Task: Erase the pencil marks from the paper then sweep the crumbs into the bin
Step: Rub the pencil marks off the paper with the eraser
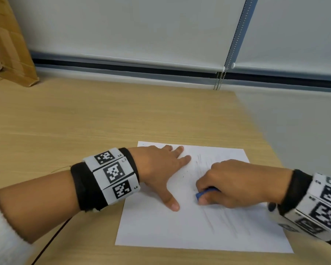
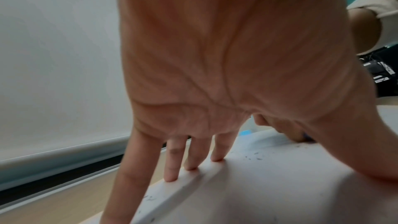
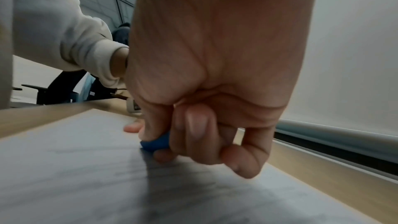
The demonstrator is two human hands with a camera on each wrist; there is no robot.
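Matt paper on a wood-grain desk

The desk [image 1: 84,115] has a pale, smooth wood-grain surface with a dull sheen. The paper [image 1: 161,226] is white, matt and flat, smudged with grey pencil marks [image 1: 218,220]. The blue eraser [image 3: 156,143] looks like soft, matt rubber. A brown cardboard box [image 1: 8,44] has a rough, dull face; the window blind [image 1: 132,29] is plain matt fabric.

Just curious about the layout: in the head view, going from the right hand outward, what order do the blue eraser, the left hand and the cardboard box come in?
1. Blue eraser: gripped in the right hand.
2. Left hand: flat on the paper, leftward.
3. Cardboard box: far-left corner.
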